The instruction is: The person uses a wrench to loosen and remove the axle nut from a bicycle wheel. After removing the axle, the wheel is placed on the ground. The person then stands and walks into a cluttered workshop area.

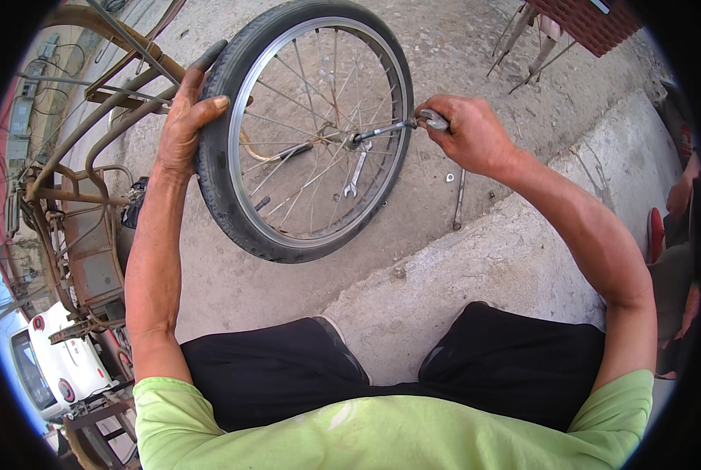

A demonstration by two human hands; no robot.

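A bicycle wheel [213, 157] with a black tyre, silver rim and thin spokes stands tilted in front of me. My left hand [187, 125] grips the tyre's left side, with the thumb on the tread and the fingers behind. From the wheel's hub [342, 139] a slim dark rod [385, 130] reaches right to my right hand [469, 133]. That hand is closed around a metal tool with a rounded silver end [435, 119]. Its grip is hidden in my fist, so I cannot tell its exact kind.
Behind the spokes an open-ended wrench [356, 174] shows. Another long wrench [460, 200] lies right, beside a small nut [450, 178]. A rusty tube frame [92, 157] stands left, with a white car [64, 360] beyond. A brown-red woven basket [585, 23] is far right; a person [671, 258] sits right.
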